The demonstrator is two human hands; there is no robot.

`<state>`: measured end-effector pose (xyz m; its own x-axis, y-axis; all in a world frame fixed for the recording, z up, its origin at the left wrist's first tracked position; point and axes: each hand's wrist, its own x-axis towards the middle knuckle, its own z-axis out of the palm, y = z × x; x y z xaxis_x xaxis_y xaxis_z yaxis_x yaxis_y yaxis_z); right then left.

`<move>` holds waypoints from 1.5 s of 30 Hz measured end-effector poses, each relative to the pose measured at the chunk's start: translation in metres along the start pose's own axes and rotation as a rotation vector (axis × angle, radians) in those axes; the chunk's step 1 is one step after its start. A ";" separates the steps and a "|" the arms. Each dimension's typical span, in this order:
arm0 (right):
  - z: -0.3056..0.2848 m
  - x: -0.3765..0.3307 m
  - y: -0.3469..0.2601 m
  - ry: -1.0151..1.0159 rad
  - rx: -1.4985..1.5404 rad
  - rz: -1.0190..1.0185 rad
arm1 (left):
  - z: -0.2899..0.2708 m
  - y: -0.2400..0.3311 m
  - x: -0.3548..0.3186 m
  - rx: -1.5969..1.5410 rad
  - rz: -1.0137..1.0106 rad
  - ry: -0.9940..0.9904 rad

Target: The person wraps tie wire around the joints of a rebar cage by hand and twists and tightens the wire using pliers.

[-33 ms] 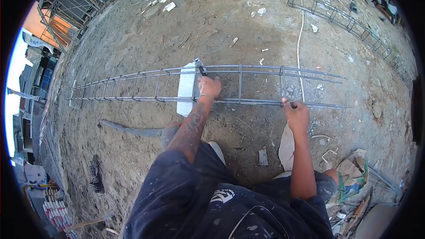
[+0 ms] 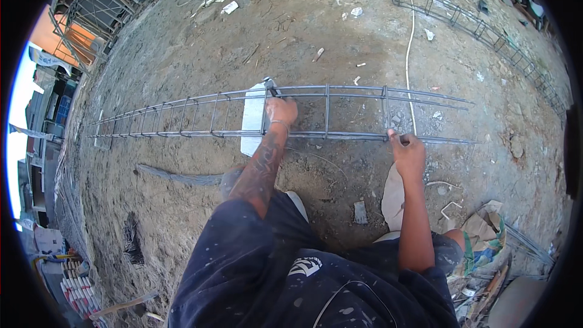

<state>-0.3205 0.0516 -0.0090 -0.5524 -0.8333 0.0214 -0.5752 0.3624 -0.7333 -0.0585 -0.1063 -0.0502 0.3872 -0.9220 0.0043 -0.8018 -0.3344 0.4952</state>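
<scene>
Both your hands are closed on the rebar cage (image 2: 340, 112) lying across the dirt: left hand (image 2: 281, 111) gripping a tool (image 2: 269, 87) at a stirrup, right hand (image 2: 408, 153) pinching the near bar, right-end stirrups apparently untied.

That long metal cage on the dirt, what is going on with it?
A person crouches over a long rebar cage of grey steel bars lying on bare dirt ground. The left hand holds a small dark tool at an upper bar, above a white block propping the cage. The right hand grips the near bar. A second cage lies farther off.
</scene>
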 end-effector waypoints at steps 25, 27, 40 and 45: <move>-0.085 -0.043 -0.060 0.020 0.330 -0.603 | -0.153 0.169 -0.107 -0.565 1.062 -0.680; -0.086 -0.043 -0.059 -0.105 0.508 -0.400 | -0.124 0.184 -0.122 -0.635 1.014 -1.083; -0.101 -0.077 -0.006 -0.256 0.254 0.353 | 0.023 0.155 -0.062 0.065 1.420 -0.907; -0.115 -0.066 -0.041 -0.420 0.418 0.630 | 0.053 0.124 -0.081 -0.250 1.156 -1.323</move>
<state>-0.3298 0.1397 0.0981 -0.3773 -0.6442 -0.6653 0.0779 0.6937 -0.7160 -0.2138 -0.0836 -0.0351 -0.9639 -0.2122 -0.1606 -0.2431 0.4568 0.8557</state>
